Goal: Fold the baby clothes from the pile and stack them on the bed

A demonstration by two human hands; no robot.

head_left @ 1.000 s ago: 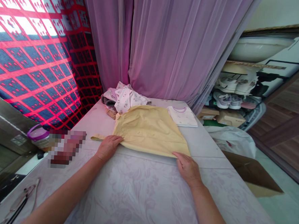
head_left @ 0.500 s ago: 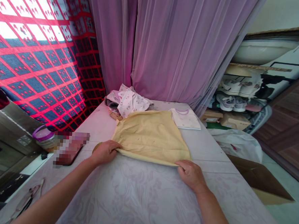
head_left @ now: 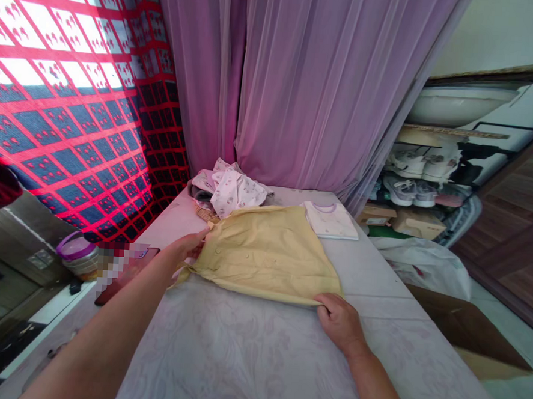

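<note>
A yellow garment (head_left: 267, 254) with small buttons lies spread on the patterned tabletop (head_left: 248, 355). My right hand (head_left: 340, 321) pinches its near right corner. At the garment's left side is my left hand (head_left: 194, 246), its fingers at the upper left edge and partly hidden behind the hand and cloth. A loose yellow end hangs just below the left wrist. Behind the garment, a basket (head_left: 206, 214) holds a pile of printed clothes (head_left: 235, 191). A folded white shirt (head_left: 331, 220) with a lilac collar lies beyond its right edge.
A phone (head_left: 126, 275), partly blurred out, lies left, near a purple-lidded jar (head_left: 77, 251). Glasses (head_left: 42, 360) are partly behind my left forearm. Purple curtains (head_left: 322, 94) hang at the back. On the right stand a shoe rack (head_left: 411, 190) and a cardboard box (head_left: 470, 332).
My left hand has moved from the garment's near left corner up to its upper left edge. My right hand still grips the near right corner. The view has tilted slightly upward.
</note>
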